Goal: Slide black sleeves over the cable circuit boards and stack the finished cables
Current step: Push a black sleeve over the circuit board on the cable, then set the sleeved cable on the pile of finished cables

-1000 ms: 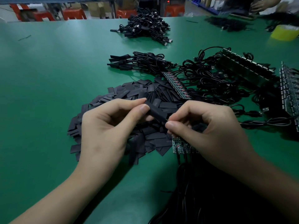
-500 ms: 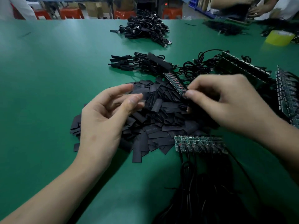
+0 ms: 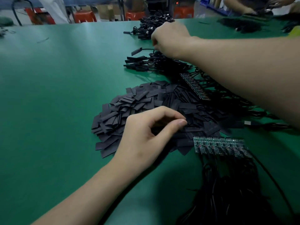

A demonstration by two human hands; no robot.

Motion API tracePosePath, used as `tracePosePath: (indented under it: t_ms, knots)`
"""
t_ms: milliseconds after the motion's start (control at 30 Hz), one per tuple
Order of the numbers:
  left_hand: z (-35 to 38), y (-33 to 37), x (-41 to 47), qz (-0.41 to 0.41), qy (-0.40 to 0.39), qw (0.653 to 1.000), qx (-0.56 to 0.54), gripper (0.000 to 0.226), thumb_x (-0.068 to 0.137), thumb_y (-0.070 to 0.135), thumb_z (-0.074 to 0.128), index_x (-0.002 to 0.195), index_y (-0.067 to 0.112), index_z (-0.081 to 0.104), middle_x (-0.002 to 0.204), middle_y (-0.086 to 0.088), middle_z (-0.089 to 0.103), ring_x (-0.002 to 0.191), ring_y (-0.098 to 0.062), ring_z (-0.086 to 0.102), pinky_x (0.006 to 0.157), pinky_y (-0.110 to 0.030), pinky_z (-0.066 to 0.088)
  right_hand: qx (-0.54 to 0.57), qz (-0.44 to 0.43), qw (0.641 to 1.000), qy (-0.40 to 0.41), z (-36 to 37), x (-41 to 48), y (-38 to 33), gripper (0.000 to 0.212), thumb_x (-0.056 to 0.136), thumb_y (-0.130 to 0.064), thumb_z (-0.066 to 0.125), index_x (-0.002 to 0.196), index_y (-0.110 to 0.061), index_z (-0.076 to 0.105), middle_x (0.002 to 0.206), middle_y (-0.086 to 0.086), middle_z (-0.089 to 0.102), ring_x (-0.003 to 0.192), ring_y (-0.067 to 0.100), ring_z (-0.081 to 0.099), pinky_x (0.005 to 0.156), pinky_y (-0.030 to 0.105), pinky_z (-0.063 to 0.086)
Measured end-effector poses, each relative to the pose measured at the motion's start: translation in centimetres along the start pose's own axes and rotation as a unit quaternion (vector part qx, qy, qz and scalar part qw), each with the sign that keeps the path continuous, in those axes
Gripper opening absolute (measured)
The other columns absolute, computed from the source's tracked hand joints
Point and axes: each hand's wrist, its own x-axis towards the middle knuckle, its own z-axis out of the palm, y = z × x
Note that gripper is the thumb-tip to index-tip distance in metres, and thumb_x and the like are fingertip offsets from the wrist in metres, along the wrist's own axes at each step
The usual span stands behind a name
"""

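Sleeves (image 3: 138,100) lie under left hand (image 3: 146,138).

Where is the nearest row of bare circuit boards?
Head view, lower right: the row of boards lies beside the sleeve pile, right of the left hand.

Broad green table (image 3: 65,95); orange-red stools (image 3: 85,16), cardboard boxes (image 3: 105,11) beyond far edge; dim light

Green table (image 3: 48,95), red stools (image 3: 84,17) beyond its far edge.
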Motion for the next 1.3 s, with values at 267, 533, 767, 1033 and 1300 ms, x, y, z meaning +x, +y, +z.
tracePosePath:
  t_ms: [267,533,767,1033,1300]
  knots:
    - [0.0,0.0,0.1,0.006,-0.022,0.999,0.029,0.004,0.092,0.023,0.074,0.095,0.021,0.077,0.089,0.011,0.076,0.085,-0.011,0.072,0.077,-0.034,0.057,0.083,-0.002,0.996,0.034,1.0,-4.2,-0.5,0.030,0.097,-0.014,0.063,0.126,-0.020,0.063,0.136,0.012,0.054,0.132,0.033,0.045,0.108,0.049,0.038]
    - [0.1,0.2,0.2,0.019,-0.023,0.995,0.091,0.005,0.091,0.023,0.075,0.096,0.022,0.077,0.091,0.013,0.075,0.090,-0.007,0.070,0.082,-0.028,0.053,0.244,-0.035,0.966,-0.077,-2.8,-18.7,1.0,0.007,0.092,-0.036,0.068,0.096,-0.034,0.073,0.094,-0.018,0.066,0.090,0.002,0.061,0.088,0.032,0.053]
    - [0.3,0.5,0.1,0.035,-0.062,0.986,0.154,0.008,0.093,0.030,0.072,0.094,0.026,0.078,0.092,0.013,0.071,0.091,-0.008,0.067,0.080,-0.030,0.052,0.172,-0.035,0.953,-0.245,-2.5,-24.2,2.6,0.043,0.074,-0.075,0.053,0.101,-0.041,0.056,0.093,-0.023,0.053,0.095,-0.002,0.048,0.084,0.027,0.046]
    - [0.7,1.0,-0.2,0.052,-0.127,0.957,0.254,0.035,0.089,0.063,0.059,0.099,0.037,0.079,0.089,0.015,0.057,0.091,-0.009,0.053,0.081,-0.034,0.047,0.195,-0.066,0.958,-0.201,-1.4,-24.6,2.0,0.037,0.083,-0.067,0.063,0.107,-0.040,0.063,0.102,-0.020,0.043,0.101,0.002,0.037,0.091,0.030,0.044]
    - [0.8,1.0,-0.1,0.021,-0.084,0.971,0.222,0.030,0.082,0.062,0.066,0.092,0.035,0.072,0.088,0.016,0.059,0.094,-0.009,0.054,0.083,-0.028,0.045,0.341,-0.030,0.932,-0.123,-0.8,-24.7,1.9,0.018,0.082,-0.042,0.078,0.095,-0.036,0.067,0.100,-0.019,0.054,0.101,-0.005,0.049,0.084,0.010,0.037]
